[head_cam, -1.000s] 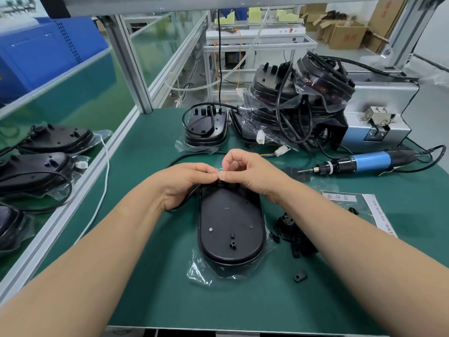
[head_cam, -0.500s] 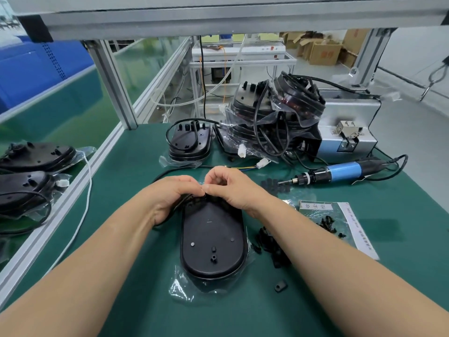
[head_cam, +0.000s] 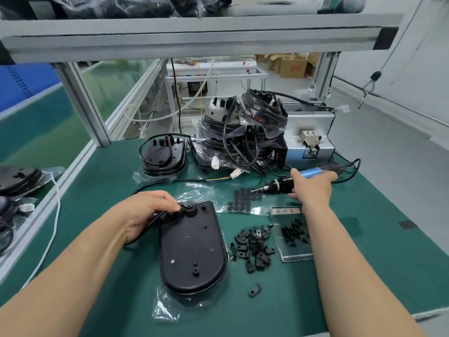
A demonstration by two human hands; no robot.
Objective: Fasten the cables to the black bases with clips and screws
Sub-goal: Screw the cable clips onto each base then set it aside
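A black oval base lies on a clear bag on the green mat, in front of me. My left hand grips the black cable at the base's far left corner, where coloured wires enter a round boss. My right hand reaches to the right and closes around the blue and black electric screwdriver, which lies on the mat. A heap of black clips lies right of the base. Black screws sit on a clear bag beside the clips.
A stack of bagged bases with cables stands at the back, one more base to its left. A grey and blue screw feeder stands back right. Round black pads lie on plastic. A lone clip lies near the front.
My right hand left the base's far end and moved right onto the screwdriver. My left hand stays on the cable. The camera tilted up and the base appears turned slightly.
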